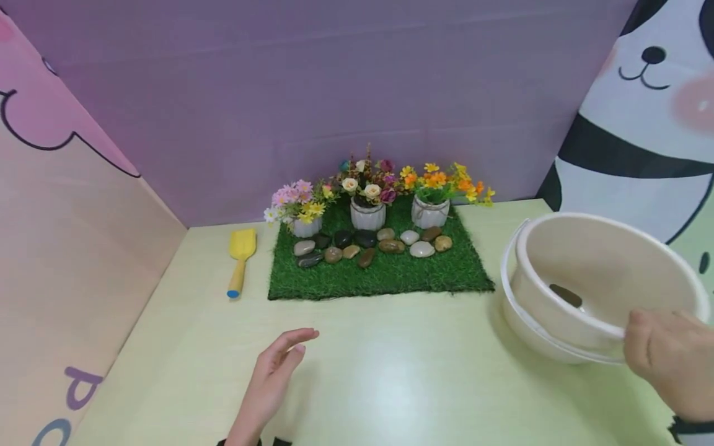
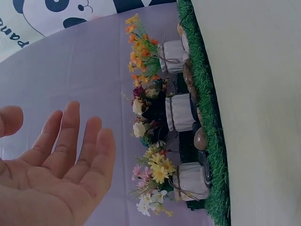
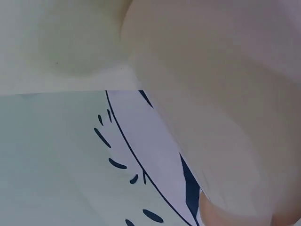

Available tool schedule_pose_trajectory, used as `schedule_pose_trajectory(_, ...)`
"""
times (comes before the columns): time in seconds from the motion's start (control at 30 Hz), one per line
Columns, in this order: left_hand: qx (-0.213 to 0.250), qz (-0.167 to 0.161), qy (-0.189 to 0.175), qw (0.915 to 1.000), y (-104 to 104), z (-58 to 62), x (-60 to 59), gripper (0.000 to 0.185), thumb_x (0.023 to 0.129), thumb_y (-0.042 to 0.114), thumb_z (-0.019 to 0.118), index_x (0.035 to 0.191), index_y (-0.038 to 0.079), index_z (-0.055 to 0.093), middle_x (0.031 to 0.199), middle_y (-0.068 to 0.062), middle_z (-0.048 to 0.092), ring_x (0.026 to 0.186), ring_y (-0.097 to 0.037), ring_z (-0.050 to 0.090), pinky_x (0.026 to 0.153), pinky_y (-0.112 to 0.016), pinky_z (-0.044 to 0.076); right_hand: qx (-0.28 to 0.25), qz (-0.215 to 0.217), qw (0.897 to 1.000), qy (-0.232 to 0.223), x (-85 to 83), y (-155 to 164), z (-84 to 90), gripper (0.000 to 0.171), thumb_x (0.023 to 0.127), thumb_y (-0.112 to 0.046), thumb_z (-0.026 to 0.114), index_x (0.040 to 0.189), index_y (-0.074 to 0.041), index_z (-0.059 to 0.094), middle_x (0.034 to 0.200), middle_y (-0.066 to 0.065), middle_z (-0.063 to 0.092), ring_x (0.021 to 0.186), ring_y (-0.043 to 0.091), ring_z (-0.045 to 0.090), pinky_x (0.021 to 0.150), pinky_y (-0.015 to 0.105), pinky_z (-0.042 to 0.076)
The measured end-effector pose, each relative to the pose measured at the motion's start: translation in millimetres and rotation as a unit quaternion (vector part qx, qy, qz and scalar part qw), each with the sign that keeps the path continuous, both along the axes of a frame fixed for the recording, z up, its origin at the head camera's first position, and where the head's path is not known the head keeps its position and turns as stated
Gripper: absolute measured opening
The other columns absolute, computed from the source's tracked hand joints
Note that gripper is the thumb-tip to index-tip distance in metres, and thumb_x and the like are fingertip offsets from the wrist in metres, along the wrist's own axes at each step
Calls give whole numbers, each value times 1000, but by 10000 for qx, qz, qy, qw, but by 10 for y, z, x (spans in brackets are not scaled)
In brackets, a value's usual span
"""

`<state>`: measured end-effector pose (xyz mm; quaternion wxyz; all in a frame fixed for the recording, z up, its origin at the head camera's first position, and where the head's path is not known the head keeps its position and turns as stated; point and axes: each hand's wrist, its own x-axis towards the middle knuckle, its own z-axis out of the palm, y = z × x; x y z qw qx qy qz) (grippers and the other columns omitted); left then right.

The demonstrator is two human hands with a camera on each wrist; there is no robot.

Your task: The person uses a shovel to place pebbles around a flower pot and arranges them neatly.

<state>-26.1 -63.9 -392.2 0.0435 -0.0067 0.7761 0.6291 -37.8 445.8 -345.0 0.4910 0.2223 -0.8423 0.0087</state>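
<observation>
Cream plastic basin [image 1: 602, 279], tilted toward the viewer at about 4 o'clock on the table [image 1: 390, 371], is held at its near rim by the right hand [image 1: 672, 362], whose fingers curl over the edge; the right wrist view shows only the basin's pale wall [image 3: 211, 117] close up. One dark stone [image 1: 566, 295] lies inside the basin. The left hand [image 1: 273, 378], at about 7 o'clock, hovers just above the table with fingers straight and slightly spread, holding nothing; its bare palm [image 2: 51, 179] appears in the left wrist view. Farther off, toward 12 o'clock, a grass mat [image 1: 385, 272] carries a row of stones [image 1: 370, 244] in front of three white flower pots [image 1: 368, 215]. A yellow shovel [image 1: 240, 260] lies on the table just left of the mat, at about 11 o'clock. Judged from this layout, one stone has reached the basin while about a dozen remain on the mat, well apart from both hands; the shovel lies untouched.
</observation>
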Motion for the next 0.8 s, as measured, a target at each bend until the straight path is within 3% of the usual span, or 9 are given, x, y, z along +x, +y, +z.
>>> schedule_pose_trajectory(0.17, -30, 37, 67, 10000, -15, -47, 46, 30, 103, 17, 49, 127, 5, 61, 128, -10, 66, 115, 4, 57, 98, -16, 48, -571, -373, 9971, 324, -410, 81, -49, 53, 95, -29, 26, 46, -12, 21, 35, 5, 22, 36, 21, 17, 39, 31, 5)
schedule_pose_trajectory(0.33, -70, 98, 156, 9998, -54, -77, 86, 29, 102, 14, 49, 127, 3, 61, 126, -13, 67, 111, 6, 57, 97, -15, 47, -293, -904, 9949, -349, -738, 201, -21, 58, 94, -29, 20, 40, -11, 20, 33, 7, 22, 34, 22, 18, 41, 25, 6)
schedule_pose_trajectory(0.47, -32, 133, -59, 9999, -60, -97, 111, 31, 103, 18, 49, 127, 4, 60, 127, -12, 67, 111, 6, 58, 96, -17, 47, -365, -1079, 9911, -694, -978, 254, 6, 60, 95, -30, 20, 39, -9, 22, 34, 9, 24, 35, 24, 19, 42, 26, 7)
schedule_pose_trajectory(0.63, 14, 140, -338, 9993, -40, -143, 146, 33, 103, 20, 50, 129, 2, 59, 128, -13, 67, 110, 6, 58, 94, -17, 49, -483, -1059, 9898, -824, -1151, 300, 28, 60, 95, -30, 22, 39, -7, 25, 35, 11, 27, 36, 29, 25, 41, 30, 12)
schedule_pose_trajectory(0.8, 49, 146, -426, 9990, -26, -203, 177, 33, 102, 17, 50, 130, 1, 58, 129, -14, 66, 109, 8, 57, 92, -15, 49, -720, -1312, 9815, -1191, -1214, 302, 27, 61, 96, -29, 25, 39, -7, 28, 36, 14, 32, 40, 36, 34, 40, 35, 19)
